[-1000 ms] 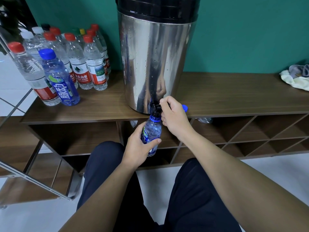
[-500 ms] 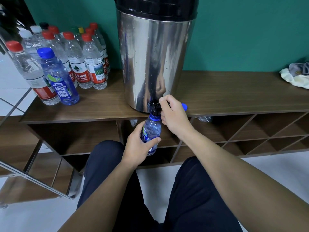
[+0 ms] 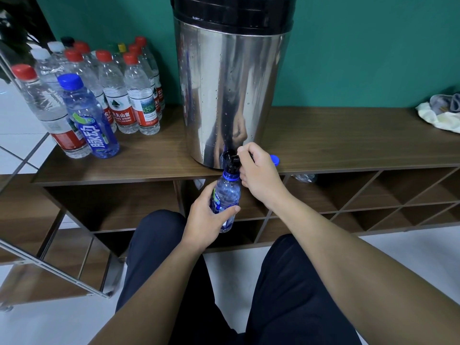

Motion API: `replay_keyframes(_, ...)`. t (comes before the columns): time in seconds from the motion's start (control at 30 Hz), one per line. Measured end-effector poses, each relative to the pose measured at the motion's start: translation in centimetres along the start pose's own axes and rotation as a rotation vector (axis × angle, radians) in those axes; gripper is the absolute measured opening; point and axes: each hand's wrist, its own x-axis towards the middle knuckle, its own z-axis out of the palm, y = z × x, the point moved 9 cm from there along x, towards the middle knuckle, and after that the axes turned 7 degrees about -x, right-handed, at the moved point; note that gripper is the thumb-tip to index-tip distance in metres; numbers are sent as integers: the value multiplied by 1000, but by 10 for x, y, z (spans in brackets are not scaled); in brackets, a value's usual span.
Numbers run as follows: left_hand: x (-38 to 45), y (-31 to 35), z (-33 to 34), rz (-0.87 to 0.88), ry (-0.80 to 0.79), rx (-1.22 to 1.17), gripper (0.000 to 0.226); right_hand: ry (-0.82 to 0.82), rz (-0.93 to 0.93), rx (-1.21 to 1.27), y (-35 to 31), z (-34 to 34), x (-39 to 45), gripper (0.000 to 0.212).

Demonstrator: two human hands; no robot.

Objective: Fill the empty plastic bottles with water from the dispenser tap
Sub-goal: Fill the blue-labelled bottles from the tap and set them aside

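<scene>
Left hand point(image 3: 207, 215) is wrapping fingers and thumb around the mid-body of the small blue-tinted clear plastic bottle point(image 3: 226, 199), clamping it at the label band and holding it upright in the air just below the shelf edge, with its blue neck ring sitting right under the black plastic dispenser tap point(image 3: 231, 159). Right hand point(image 3: 258, 170) is curling its fingers on the tap lever from the right side, pinching it; whether water is actually running is too small to tell. The tap is sticking out at the bottom of the tall polished steel water dispenser with a black lid band point(image 3: 231, 95), which is standing on the dark wood-grain shelf unit point(image 3: 348, 145). Handling judgement: thin-walled bottle, light while empty and getting heavier as it is filling, so the wall is likely flexing under a hard squeeze and could be burping water out the open neck; mid-body grip is looking right, firm but not crushing, and a wet surface may be turning it slippery. The neck is narrow, so keeping it centred under the spout is mattering. A loose blue screw cap point(image 3: 274, 159) is lying on the shelf just beside the right hand, probably this bottle's. At far left a cluster of capped clear plastic bottles with red, white and blue caps point(image 3: 99, 95) is standing on the same shelf, well apart from the tap.
</scene>
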Motion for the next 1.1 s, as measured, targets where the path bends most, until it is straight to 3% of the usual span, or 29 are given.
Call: replay_keyframes(1.1,-1,3,2,-4,0,-43,70,-4,-23,1,5,0,5,35)
